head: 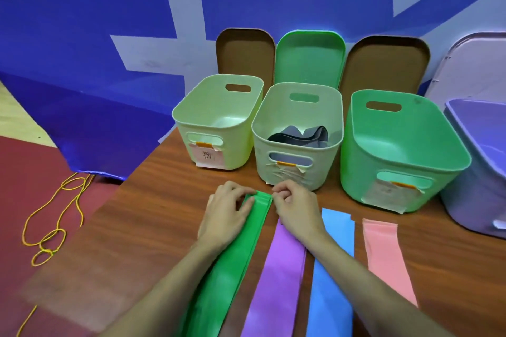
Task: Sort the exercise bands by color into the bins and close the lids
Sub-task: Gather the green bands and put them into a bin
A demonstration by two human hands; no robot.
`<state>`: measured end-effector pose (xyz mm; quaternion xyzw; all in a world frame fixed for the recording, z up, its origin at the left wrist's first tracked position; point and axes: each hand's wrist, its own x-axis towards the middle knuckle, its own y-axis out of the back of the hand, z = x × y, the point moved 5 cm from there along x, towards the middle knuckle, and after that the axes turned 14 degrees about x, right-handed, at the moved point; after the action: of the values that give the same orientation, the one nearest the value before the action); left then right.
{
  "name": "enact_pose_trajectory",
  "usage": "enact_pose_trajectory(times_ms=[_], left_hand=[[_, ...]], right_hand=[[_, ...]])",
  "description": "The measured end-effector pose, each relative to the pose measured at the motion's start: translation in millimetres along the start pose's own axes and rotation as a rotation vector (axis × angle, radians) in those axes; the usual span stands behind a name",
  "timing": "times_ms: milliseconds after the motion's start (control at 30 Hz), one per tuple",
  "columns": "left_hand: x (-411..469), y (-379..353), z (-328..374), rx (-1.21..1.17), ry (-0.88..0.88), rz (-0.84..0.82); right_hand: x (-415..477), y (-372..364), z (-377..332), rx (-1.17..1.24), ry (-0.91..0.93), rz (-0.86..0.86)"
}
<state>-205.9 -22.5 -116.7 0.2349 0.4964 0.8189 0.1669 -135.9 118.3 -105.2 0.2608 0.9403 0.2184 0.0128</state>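
Note:
A long green band (232, 262) lies flat on the wooden table (153, 216). My left hand (224, 213) and my right hand (297, 206) both pinch its far end, which is folded over. To its right lie a purple band (279, 282), a blue band (332, 268) and a pink band (386, 252). Behind them stand a pale green bin (189, 115), a cream bin (260, 145) holding a dark grey band (301, 134), a bright green bin (353, 161) and a purple bin (465, 200) at the right edge.
Lids lean on the blue wall behind the bins: a brown lid (243, 52), a green lid (309, 57), a second brown lid (383, 63) and a pale purple lid (471, 65). A yellow cord (54, 221) lies on the red floor, left of the table.

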Motion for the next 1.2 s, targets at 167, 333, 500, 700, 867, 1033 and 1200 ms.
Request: enact_pose_trajectory(times_ms=[167, 333, 500, 700, 867, 1033, 1200], left_hand=[[2.9, -0.2, -3.1, -0.05, -0.011, 0.049], [1.2, 0.4, -5.7, -0.138, -0.002, 0.091], [-2.1, 2.7, -12.3, -0.322, 0.12, 0.113], [-3.9, 5.4, -26.4, -0.579, 0.259, 0.214], [-7.9, 13.9, -34.9, -0.655, 0.378, 0.338], [-5.6, 13.6, -44.1, -0.704, 0.467, 0.197], [-10.6, 45.5, -30.8, -0.629, 0.402, 0.147]], right_hand=[[-3.7, -5.6, 7.8, -0.021, 0.047, 0.103], [-3.3, -10.8, 5.6, -0.133, 0.1, 0.058], [-4.8, -11.2, 7.5, -0.148, 0.097, 0.052], [-6.8, -10.5, 6.9, -0.116, 0.123, 0.04], [-14.6, -8.1, 1.4, -0.063, 0.203, 0.066], [-27.9, -19.5, -19.1, -0.424, 0.336, -0.059], [-24.7, -20.3, -60.3, -0.415, 0.268, -0.148]])
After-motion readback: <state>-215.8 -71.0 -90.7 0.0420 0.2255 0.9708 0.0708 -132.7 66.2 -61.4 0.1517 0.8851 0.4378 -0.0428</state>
